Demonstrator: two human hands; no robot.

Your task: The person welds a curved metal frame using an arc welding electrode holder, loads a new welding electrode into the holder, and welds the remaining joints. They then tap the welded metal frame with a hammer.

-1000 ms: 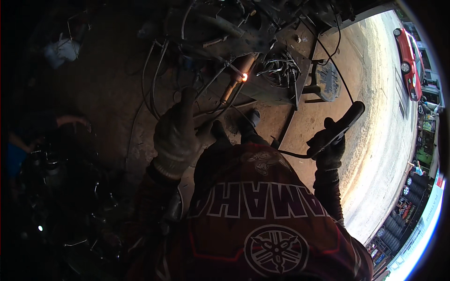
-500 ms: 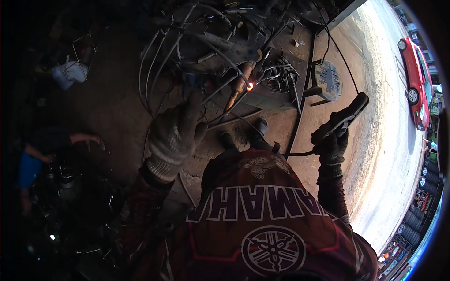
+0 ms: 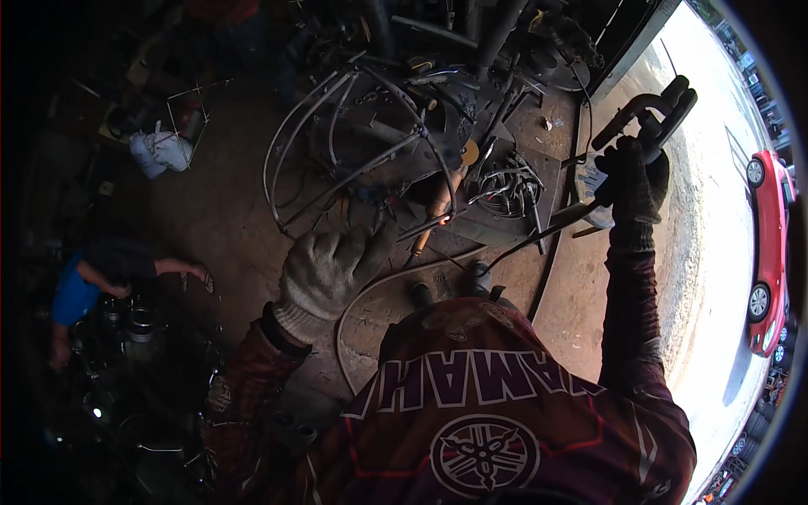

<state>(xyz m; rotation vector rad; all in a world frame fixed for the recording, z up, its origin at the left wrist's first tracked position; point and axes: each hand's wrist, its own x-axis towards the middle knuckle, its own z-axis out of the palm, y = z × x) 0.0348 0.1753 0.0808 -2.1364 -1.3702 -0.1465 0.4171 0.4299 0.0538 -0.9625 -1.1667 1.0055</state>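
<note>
My right hand (image 3: 635, 189), in a dark glove, grips a black welding electrode holder (image 3: 669, 118) up at the right, away from the work. A black cable (image 3: 543, 236) runs down from it to the left. My left hand (image 3: 324, 273), in a grey knitted glove, closes at its fingertips on a thin metal rod (image 3: 417, 230); the darkness partly hides the grip. At the rod's far end a spot glows orange, where it meets a cage-like frame of bent metal rods (image 3: 379, 154). Just behind the glow lies an orange-brown handle-shaped thing (image 3: 439, 206).
Beyond the frame is a cluttered dark metal table (image 3: 467, 109), with a bundle of wires or rods (image 3: 509, 189) at its right. A stool (image 3: 589, 181) stands behind the cable. A person in blue (image 3: 74, 290) is at the left. A red car (image 3: 768, 244) stands outside.
My right hand has lifted the electrode holder up and outward. My left fingers have drawn together by the rod. The glow has shrunk, and the view has shifted, with the frame lower in it.
</note>
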